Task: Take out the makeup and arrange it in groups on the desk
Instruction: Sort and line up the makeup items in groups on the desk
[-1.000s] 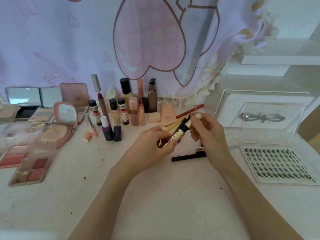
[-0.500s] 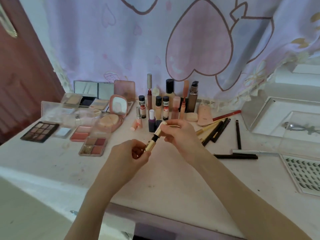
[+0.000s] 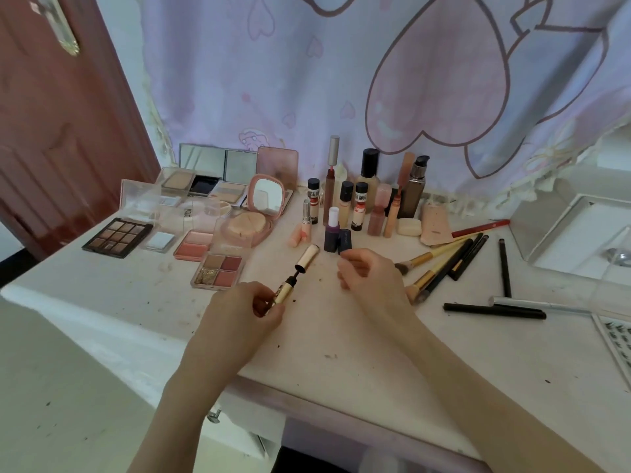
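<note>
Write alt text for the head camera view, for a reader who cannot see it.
A person's left hand grips a gold makeup tube over a white desk, while the right hand hovers beside it with fingers curled. Behind, palettes, upright bottles and brushes are arranged in groups.
</note>
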The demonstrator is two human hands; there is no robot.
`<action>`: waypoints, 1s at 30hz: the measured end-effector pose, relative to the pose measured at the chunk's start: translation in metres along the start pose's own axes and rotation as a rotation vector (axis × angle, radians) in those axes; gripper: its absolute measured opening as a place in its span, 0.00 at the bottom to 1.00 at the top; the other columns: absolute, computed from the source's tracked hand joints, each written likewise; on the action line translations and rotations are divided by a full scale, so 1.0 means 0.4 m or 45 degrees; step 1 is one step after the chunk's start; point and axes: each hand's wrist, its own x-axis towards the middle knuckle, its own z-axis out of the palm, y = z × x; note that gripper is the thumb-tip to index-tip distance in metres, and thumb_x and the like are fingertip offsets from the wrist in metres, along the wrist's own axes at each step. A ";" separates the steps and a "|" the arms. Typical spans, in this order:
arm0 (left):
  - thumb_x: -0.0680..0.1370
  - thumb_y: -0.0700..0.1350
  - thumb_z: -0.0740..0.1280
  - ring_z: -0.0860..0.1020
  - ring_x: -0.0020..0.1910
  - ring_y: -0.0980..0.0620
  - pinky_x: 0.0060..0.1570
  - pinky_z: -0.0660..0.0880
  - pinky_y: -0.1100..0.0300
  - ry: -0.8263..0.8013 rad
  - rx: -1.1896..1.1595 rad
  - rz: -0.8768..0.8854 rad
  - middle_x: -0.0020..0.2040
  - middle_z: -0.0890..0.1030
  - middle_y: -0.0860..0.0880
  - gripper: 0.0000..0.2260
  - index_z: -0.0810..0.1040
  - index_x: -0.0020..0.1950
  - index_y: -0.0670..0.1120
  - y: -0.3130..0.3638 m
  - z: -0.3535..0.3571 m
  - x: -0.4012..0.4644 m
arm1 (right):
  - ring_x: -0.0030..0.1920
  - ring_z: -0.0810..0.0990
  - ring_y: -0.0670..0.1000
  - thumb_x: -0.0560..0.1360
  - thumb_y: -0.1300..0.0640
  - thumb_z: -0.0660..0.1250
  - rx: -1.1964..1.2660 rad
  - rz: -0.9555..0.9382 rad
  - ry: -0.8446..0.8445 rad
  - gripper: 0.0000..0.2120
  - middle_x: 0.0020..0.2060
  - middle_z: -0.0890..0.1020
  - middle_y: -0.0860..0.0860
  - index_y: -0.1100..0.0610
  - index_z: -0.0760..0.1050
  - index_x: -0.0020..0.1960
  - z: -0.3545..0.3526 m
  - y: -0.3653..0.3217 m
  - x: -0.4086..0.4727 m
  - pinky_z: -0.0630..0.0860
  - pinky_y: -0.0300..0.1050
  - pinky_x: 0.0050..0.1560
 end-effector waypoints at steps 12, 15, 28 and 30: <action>0.75 0.45 0.67 0.75 0.44 0.48 0.42 0.67 0.58 0.219 0.165 -0.052 0.46 0.78 0.46 0.10 0.78 0.52 0.42 0.003 0.021 0.008 | 0.68 0.63 0.47 0.81 0.50 0.53 -0.861 -0.411 -0.120 0.19 0.69 0.66 0.50 0.56 0.66 0.68 -0.005 0.041 -0.062 0.58 0.38 0.67; 0.74 0.45 0.67 0.74 0.43 0.48 0.41 0.67 0.58 0.222 0.170 -0.050 0.46 0.77 0.46 0.09 0.78 0.51 0.42 -0.002 0.019 0.006 | 0.70 0.62 0.47 0.81 0.49 0.52 -0.878 -0.388 -0.128 0.20 0.70 0.65 0.50 0.56 0.64 0.69 -0.005 0.037 -0.065 0.58 0.38 0.68; 0.74 0.45 0.69 0.75 0.49 0.43 0.47 0.69 0.54 0.263 0.204 -0.057 0.52 0.76 0.42 0.14 0.76 0.56 0.39 -0.007 0.013 0.009 | 0.76 0.48 0.49 0.81 0.44 0.46 -1.014 -0.312 -0.183 0.27 0.76 0.52 0.51 0.56 0.51 0.76 0.004 0.042 -0.070 0.42 0.45 0.74; 0.72 0.44 0.71 0.75 0.50 0.41 0.48 0.71 0.51 0.296 0.219 0.004 0.53 0.76 0.42 0.15 0.77 0.56 0.38 -0.007 0.015 0.010 | 0.76 0.47 0.49 0.80 0.44 0.46 -1.020 -0.306 -0.191 0.28 0.76 0.51 0.52 0.56 0.49 0.76 0.005 0.045 -0.069 0.42 0.45 0.75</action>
